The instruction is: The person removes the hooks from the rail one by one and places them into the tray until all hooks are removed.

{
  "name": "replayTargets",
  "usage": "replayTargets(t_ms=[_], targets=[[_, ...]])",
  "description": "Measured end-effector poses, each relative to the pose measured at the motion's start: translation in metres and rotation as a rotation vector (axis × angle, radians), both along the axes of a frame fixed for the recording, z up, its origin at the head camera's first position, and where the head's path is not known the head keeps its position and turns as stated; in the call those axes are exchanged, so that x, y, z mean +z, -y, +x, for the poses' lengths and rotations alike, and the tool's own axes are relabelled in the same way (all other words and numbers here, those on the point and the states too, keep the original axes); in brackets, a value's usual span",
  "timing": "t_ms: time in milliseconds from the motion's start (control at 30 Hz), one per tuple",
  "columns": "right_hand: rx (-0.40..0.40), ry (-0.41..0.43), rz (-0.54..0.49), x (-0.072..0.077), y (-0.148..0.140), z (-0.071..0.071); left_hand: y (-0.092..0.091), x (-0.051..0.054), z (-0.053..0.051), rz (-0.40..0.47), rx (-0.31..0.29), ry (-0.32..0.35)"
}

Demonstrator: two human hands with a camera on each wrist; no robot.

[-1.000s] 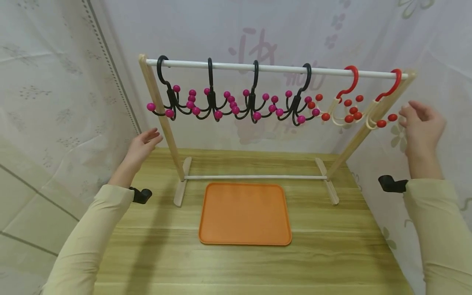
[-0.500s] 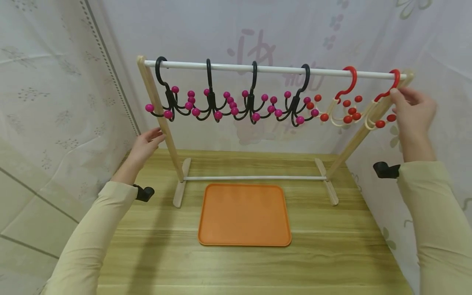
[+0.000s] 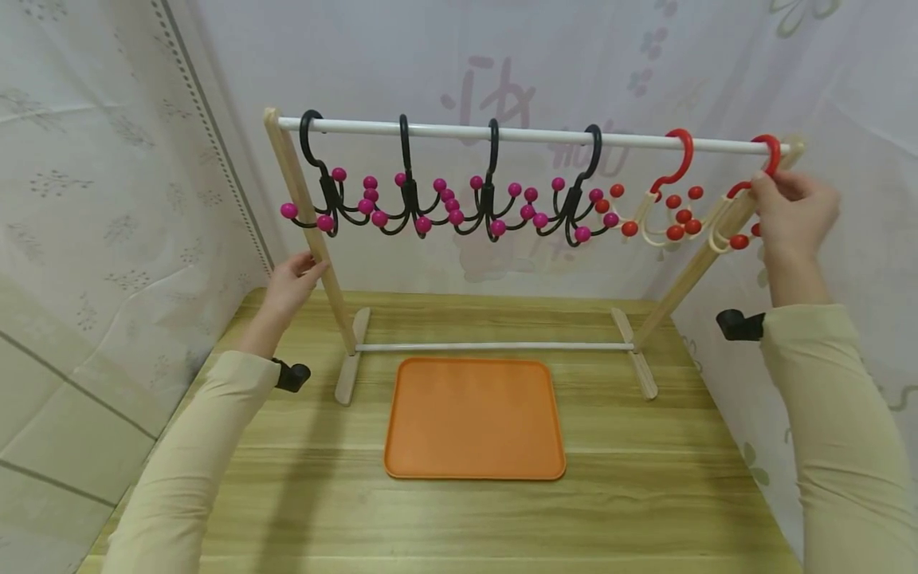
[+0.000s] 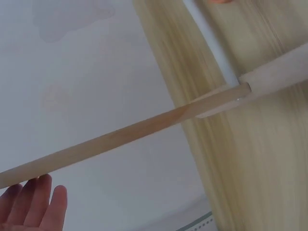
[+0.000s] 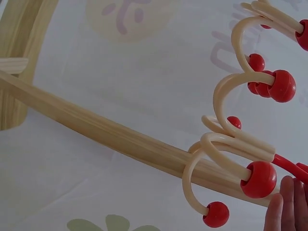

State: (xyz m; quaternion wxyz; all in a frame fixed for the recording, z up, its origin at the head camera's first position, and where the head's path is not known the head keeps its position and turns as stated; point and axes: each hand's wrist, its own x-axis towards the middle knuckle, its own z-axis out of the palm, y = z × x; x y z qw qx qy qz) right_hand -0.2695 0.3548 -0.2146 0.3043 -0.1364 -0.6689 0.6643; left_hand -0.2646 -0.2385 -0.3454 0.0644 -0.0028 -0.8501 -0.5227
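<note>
cream left sleeve point(image 3: 168, 470) and cream right sleeve point(image 3: 835, 430), bare left hand point(image 3: 292, 281) and bare right hand point(image 3: 798, 209)
both sleeves are plain, pale yellowish cream and fairly close-fitting, with soft creases along the forearms. the left cuff point(image 3: 244, 371) and right cuff point(image 3: 805, 320) match that cloth and end around the wrists. beside them protrude the left wrist camera point(image 3: 294, 376) and right wrist camera point(image 3: 739, 325), both small and black, each with a short stem and a rounded, bulbous end.

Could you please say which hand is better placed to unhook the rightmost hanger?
Probably the right hand: it is beside that hanger, while the left hand touches the opposite post.
</note>
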Motion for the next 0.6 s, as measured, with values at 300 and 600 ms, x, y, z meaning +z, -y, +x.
replayTargets(t_ms=[300, 600], targets=[[-0.043, 0.047, 0.045, 0.008, 0.0, -0.002, -0.007, 0.004, -0.004, 0.01, 0.126, -0.045], [-0.05, 0.057, 0.04, 0.013, -0.001, 0.0, -0.009, 0.009, -0.006, -0.041, 0.172, -0.051]])
